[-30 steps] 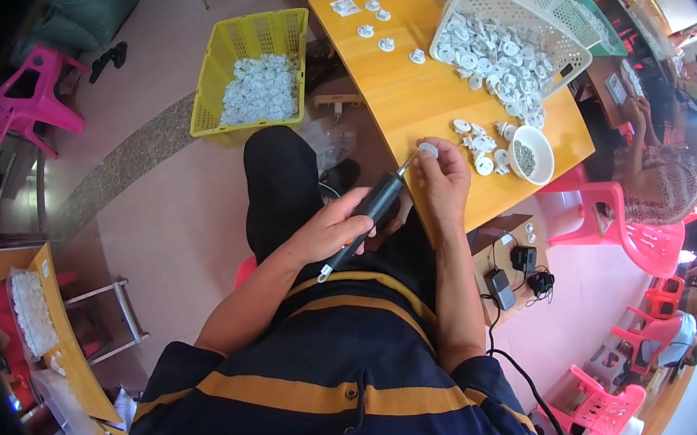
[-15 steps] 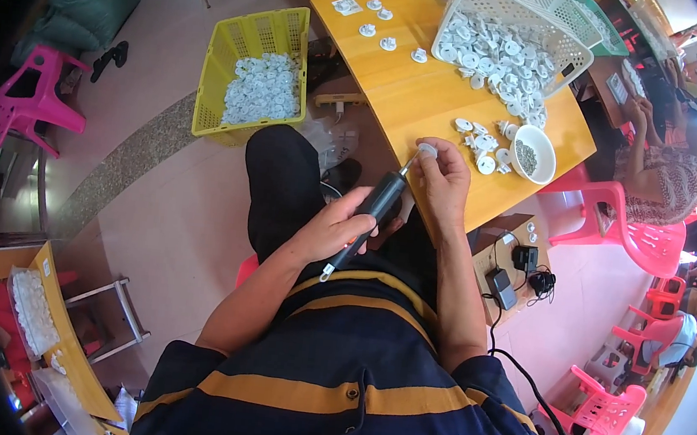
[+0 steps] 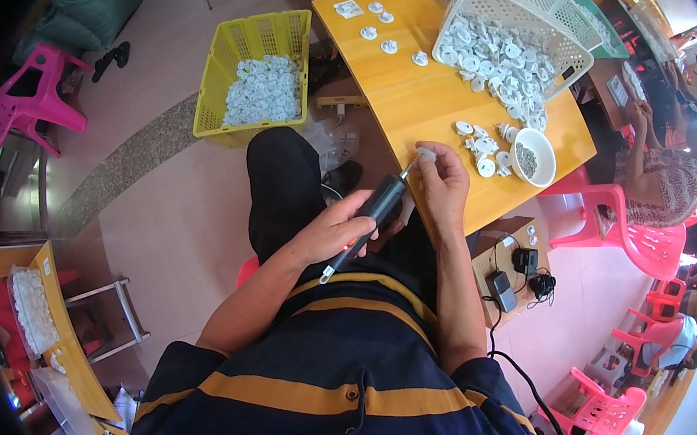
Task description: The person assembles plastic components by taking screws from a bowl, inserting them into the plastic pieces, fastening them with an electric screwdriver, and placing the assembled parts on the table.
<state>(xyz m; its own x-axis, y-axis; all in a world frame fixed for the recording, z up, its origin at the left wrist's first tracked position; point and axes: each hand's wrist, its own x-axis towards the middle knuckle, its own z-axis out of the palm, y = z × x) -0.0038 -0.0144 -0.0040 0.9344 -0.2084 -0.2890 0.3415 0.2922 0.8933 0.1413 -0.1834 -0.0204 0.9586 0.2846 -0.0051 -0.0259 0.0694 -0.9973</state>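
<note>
My left hand (image 3: 337, 226) is wrapped round a black electric screwdriver (image 3: 379, 204), its metal bit slanting up to the right. Pinched in my right hand (image 3: 444, 182) is a small white plastic part (image 3: 426, 154), at the near edge of the yellow table (image 3: 404, 80). The bit's tip meets this part; whether a screw sits between them is too small to tell. Just right of my right hand, several loose white plastic parts (image 3: 481, 146) lie beside a white bowl (image 3: 544, 173) of small metal screws (image 3: 526, 159).
A white basket (image 3: 577, 67) spills white parts over the far right of the table. Left of my knee stands a yellow crate (image 3: 210, 87) of white pieces. Black adapters (image 3: 501, 288) and cords lie on a low shelf. A co-worker (image 3: 662, 181) sits beyond the pink chair (image 3: 616, 222).
Both hands stay almost where they were. The white part and the bit's tip have shifted slightly, the part now tilted a little differently in my right fingers.
</note>
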